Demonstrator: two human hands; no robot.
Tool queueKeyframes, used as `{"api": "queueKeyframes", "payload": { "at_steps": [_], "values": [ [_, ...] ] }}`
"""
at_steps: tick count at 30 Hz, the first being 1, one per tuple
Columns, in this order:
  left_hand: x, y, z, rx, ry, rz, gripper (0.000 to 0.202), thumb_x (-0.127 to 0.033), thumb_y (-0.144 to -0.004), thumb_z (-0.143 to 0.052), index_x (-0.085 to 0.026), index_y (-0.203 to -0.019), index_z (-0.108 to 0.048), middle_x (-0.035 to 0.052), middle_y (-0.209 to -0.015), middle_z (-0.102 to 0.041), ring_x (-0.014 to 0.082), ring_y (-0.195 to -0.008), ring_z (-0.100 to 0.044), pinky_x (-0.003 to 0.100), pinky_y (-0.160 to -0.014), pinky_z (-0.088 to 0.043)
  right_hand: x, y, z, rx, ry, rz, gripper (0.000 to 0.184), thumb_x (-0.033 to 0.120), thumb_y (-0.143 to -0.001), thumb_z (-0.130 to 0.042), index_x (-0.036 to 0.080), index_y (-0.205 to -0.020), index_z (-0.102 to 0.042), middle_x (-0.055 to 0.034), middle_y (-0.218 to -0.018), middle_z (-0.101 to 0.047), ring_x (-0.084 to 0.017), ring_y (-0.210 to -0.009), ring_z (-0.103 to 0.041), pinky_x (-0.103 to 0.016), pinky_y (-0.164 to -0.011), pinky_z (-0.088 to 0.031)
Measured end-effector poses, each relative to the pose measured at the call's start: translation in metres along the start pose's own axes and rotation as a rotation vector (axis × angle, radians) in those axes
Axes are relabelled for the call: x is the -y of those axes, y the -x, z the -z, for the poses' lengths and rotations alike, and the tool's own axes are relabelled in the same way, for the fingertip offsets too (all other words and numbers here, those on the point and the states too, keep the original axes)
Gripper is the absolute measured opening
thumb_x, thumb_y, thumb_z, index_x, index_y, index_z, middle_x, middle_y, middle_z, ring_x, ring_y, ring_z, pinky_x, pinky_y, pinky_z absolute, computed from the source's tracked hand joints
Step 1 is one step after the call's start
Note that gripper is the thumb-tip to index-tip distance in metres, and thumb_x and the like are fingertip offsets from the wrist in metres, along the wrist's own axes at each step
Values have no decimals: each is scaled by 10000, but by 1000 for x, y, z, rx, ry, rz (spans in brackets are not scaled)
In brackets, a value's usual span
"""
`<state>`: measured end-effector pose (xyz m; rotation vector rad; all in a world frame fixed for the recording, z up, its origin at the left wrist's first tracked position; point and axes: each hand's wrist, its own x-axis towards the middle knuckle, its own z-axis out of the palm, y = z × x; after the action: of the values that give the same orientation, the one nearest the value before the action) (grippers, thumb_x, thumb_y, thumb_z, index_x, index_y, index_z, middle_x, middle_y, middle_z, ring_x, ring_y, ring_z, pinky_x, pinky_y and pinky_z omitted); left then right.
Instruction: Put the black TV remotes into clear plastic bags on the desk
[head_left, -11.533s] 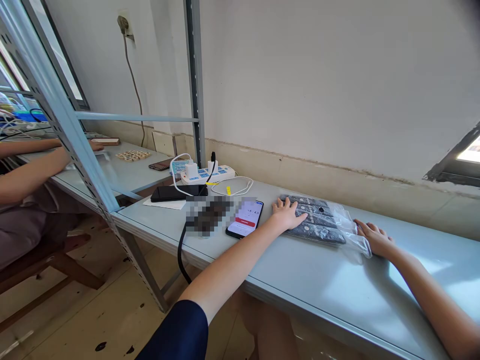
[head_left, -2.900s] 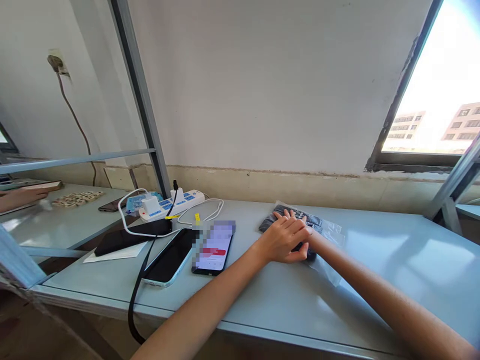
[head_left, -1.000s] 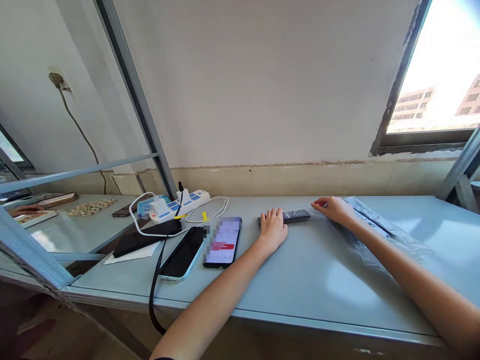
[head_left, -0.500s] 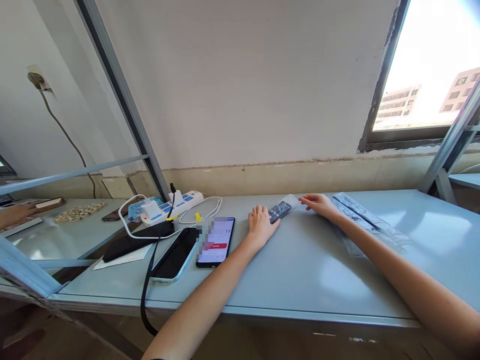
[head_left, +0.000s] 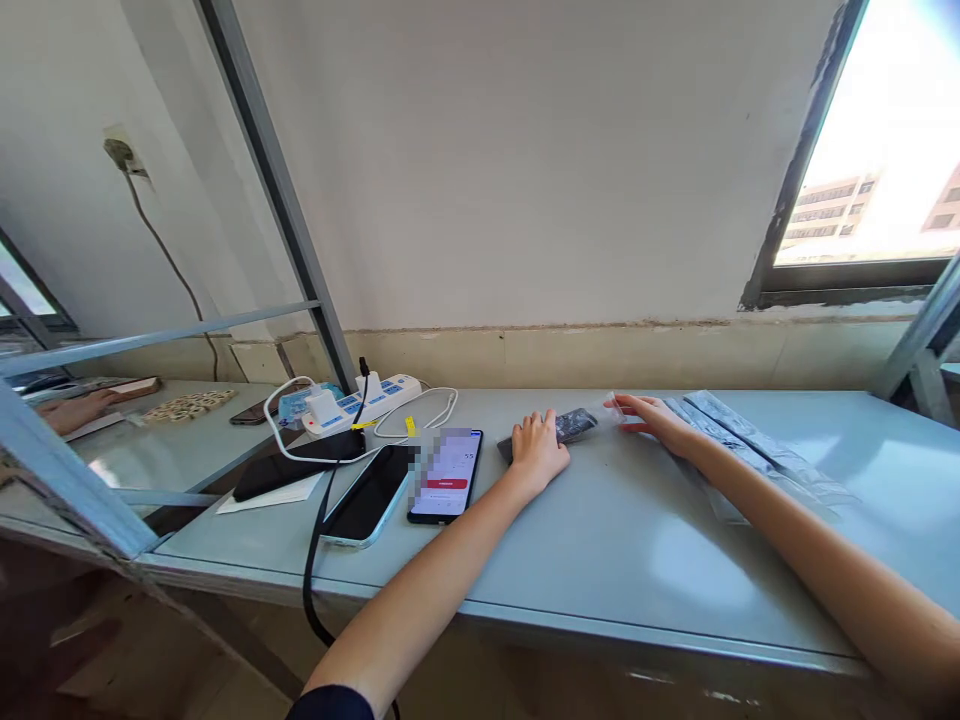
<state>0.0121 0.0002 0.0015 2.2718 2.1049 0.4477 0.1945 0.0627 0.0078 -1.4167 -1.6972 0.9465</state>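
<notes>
A dark, slim object like a remote control [head_left: 576, 425], with small pale marks, lies slantwise on the table inside clear plastic. My left hand [head_left: 537, 450] is closed over its middle, so part of it is hidden; both ends show on either side of the fingers. At its far right end, the loose clear plastic bag [head_left: 609, 408] reaches to my right hand [head_left: 651, 418], whose fingertips pinch the bag's edge. Beside my right wrist, two long bluish-dark packs [head_left: 739, 435] in clear plastic lie side by side, partly under the forearm.
Left of my left arm lie a lit phone [head_left: 448, 485], a dark-screened phone [head_left: 371, 500] and a black pouch [head_left: 292, 465]. A white power strip [head_left: 390, 392] with cables stands behind them. Another person's hand [head_left: 79, 410] rests on the neighbouring table. Metal posts [head_left: 277, 190] frame the table.
The view has turned slightly left. My left hand has shifted along the remote-like object, whose near end now shows left of the fingers. My right fingers have drawn closer together on the bag.
</notes>
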Motion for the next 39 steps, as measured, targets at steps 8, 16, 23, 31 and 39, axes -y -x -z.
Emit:
{"api": "queueKeyframes", "payload": {
  "at_steps": [8,16,23,31,39],
  "values": [
    [3,-3,0,-46,11,-40,428,-222,-799,-579,-152,-1212,-489,138,-1179,-602,256,-1134,-556,355,-918,-450,4,7,3,236,-120,-113,252,341,-811,-514,202,-910,-698,-91,-1194,-660,-238,-1056,-642,-306,-783,-571],
    [3,-4,0,-106,0,-163,398,-269,-813,-638,-194,-1185,-518,88,-1149,-598,234,-1085,-583,338,-885,-480,4,7,0,177,-11,-164,272,450,-774,-601,188,-734,-663,-124,-941,-707,-232,-923,-676,-213,-551,-545],
    [3,-4,-1,-167,14,-226,411,-359,-831,-644,-237,-1213,-555,56,-1052,-635,222,-989,-637,317,-849,-496,10,12,-1,188,-35,-175,227,425,-778,-580,220,-753,-673,-83,-952,-717,-203,-927,-665,-180,-470,-491],
    [1,-2,8,-145,-24,-195,480,-402,-849,-615,-238,-1288,-514,71,-1099,-641,225,-1019,-629,308,-876,-471,13,13,-6,226,-168,-176,335,507,-690,-685,203,-828,-709,-88,-1126,-678,-225,-977,-638,-188,-424,-439],
    [8,-7,20,-129,-78,-141,346,-296,-850,-625,-257,-1192,-591,63,-1123,-635,224,-1083,-590,309,-895,-438,19,12,-1,108,-191,-142,235,432,-672,-710,199,-697,-704,-86,-911,-701,-235,-994,-600,-239,-602,-507]
  ]
}}
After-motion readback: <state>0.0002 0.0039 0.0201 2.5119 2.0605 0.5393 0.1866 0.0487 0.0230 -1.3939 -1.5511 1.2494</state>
